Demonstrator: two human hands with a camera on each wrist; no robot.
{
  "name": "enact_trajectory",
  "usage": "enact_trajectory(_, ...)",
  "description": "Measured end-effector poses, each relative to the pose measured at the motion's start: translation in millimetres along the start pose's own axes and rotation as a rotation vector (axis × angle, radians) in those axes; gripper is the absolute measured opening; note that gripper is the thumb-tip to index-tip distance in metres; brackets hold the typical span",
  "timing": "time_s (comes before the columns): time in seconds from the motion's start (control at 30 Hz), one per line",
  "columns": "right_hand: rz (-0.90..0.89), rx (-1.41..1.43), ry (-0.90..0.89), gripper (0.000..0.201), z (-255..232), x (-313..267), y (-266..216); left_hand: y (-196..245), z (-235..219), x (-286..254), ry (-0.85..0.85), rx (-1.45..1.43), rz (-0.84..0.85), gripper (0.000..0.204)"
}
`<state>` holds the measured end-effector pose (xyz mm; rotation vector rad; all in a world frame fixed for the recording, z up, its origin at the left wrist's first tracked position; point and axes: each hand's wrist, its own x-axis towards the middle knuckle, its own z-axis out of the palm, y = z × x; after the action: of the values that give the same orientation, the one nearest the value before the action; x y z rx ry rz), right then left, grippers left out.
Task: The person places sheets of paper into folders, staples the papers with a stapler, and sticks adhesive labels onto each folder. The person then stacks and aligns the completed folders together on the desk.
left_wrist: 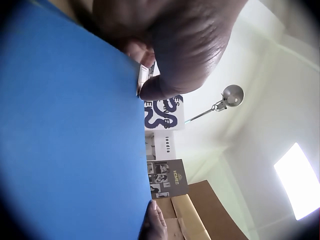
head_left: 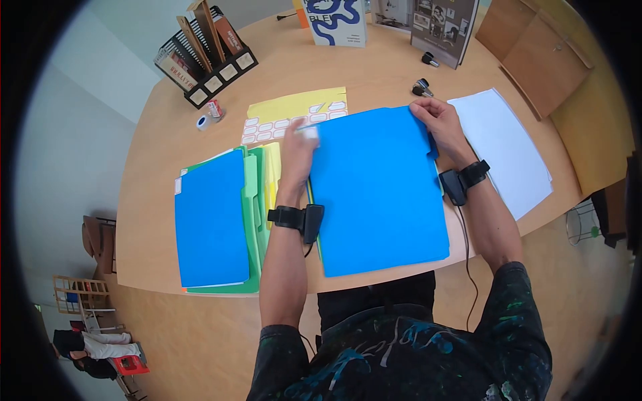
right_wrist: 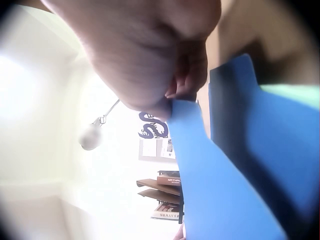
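A blue file folder point(head_left: 381, 194) stands in front of the person, its top edge raised toward the hands. At its top right corner, the right hand point(head_left: 441, 127) pinches the folder's edge between thumb and fingers. The left hand point(head_left: 297, 154), blurred in the head view, is at the top left corner. Between its thumb and finger it pinches a small white label point(left_wrist: 143, 77), right at the folder's edge. Behind the folder lies a sheet of red-bordered labels point(head_left: 267, 130), partly over a yellow sheet point(head_left: 294, 99).
To the left lies a stack of folders, a blue one point(head_left: 210, 220) on top, green and yellow beneath. White paper point(head_left: 505, 147) lies at right. Farther back are a black desk organizer point(head_left: 207, 67), a small tape roll point(head_left: 202, 122), black clips point(head_left: 421, 87) and standing books point(head_left: 338, 23).
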<state>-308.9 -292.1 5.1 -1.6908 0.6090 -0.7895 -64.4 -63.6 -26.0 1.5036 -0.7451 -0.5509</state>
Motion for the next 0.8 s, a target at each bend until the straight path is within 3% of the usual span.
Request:
enact_trajectory(0.1, 0.03, 0.148, -0.062, 0.022, 1.4, -4.7, -8.4, 12.1, 8.7, -3.6, 0.04, 0.148, 0.204, 0.049)
enact_trajectory(0.13, 0.031, 0.253, -0.075, 0.02, 2.8, -5.5, -10.2, 11.6, 8.3, -4.0, 0.038, 0.138, 0.202, 0.049)
enact_trajectory(0.2, 0.044, 0.253, -0.062, 0.02, 7.7, -9.2, -14.7, 13.3, 7.9, -7.8, 0.009, 0.437, 0.338, 0.038)
enact_trajectory(0.3, 0.064, 0.248, -0.066, 0.019, 8.8, -7.7, -12.0, 17.1, 10.0, -11.6, 0.026, 0.482, 0.421, 0.034)
enact_trajectory(0.43, 0.07, 0.183, -0.084, 0.02, 9.6, -3.6, -1.3, 12.2, 9.1, -7.6, -0.091, 0.353, 0.375, 0.031)
enact_trajectory(0.5, 0.091, 0.216, -0.081, 0.02, 10.8, -5.5, -5.4, 7.5, 8.8, -7.7, -0.128, 0.207, 0.19, 0.028)
enact_trajectory(0.57, 0.338, 0.508, -0.138, 0.024, 9.4, -10.6, -22.0, 0.6, 10.7, -4.8, -0.13, 0.178, 0.232, 0.026)
enact_trajectory(0.6, 0.335, 0.507, -0.138, 0.024, 9.2, -10.2, -16.5, -1.4, 11.7, -3.2, -0.136, 0.151, 0.272, 0.025)
enact_trajectory(0.63, 0.232, 0.346, -0.169, 0.026, 10.2, -9.6, -7.8, 3.6, 12.0, -3.7, -0.136, 0.149, 0.274, 0.025)
enact_trajectory(0.7, 0.129, 0.179, -0.2, 0.03, 8.1, -10.1, -5.5, 10.9, 9.0, -5.2, -0.189, -0.077, 0.069, 0.02)
enact_trajectory(0.73, 0.068, 0.031, -0.224, 0.033, 8.1, -11.6, -11.3, 8.6, 6.0, -2.4, -0.188, -0.083, 0.069, 0.02)
enact_trajectory(0.8, 0.008, -0.126, -0.252, 0.037, 9.6, -15.2, -15.9, 6.9, 2.7, 2.7, -0.245, -0.419, 0.083, 0.016)
